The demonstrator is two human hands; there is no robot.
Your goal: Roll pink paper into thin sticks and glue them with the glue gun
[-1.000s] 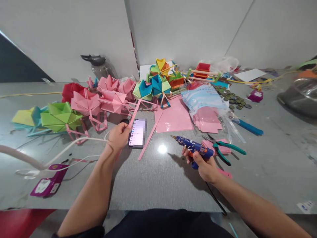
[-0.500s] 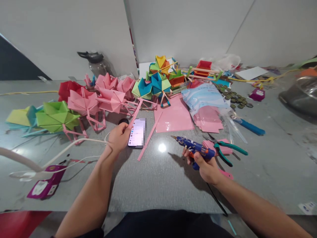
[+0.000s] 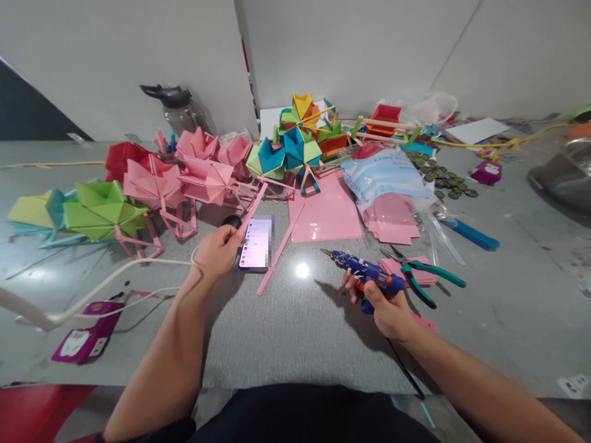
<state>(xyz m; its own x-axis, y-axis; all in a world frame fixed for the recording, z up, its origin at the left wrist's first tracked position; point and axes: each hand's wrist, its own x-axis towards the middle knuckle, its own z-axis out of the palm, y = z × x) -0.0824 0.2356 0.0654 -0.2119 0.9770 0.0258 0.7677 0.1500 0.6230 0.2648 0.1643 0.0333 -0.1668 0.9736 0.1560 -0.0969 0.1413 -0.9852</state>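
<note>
My left hand (image 3: 218, 251) is closed, pinching the lower end of a narrow pink paper strip (image 3: 253, 211). That strip slants up and away, over the left edge of a lit smartphone (image 3: 257, 246) lying on the table. A second pink strip (image 3: 282, 246) lies just right of the phone. Wrapped round the handle of a blue glue gun (image 3: 364, 268), my right hand (image 3: 388, 311) holds it with the nozzle pointing left, above the table. Green-handled pliers (image 3: 427, 268) rest on small pink paper pieces (image 3: 394, 269) beside it.
Folded pink paper models (image 3: 154, 184) and a green one (image 3: 99, 212) fill the left. Pink sheets (image 3: 325, 215), a plastic bag (image 3: 383, 175), coin-like discs (image 3: 446, 178) and a blue cutter (image 3: 473, 234) lie right. A white cable (image 3: 152, 259) runs by my left wrist; a bottle (image 3: 180, 114) stands behind.
The view has shifted slightly. My left hand still grips the strip by the phone, its fingers moved a little; the glue gun stays in my right hand at nearly the same place.
</note>
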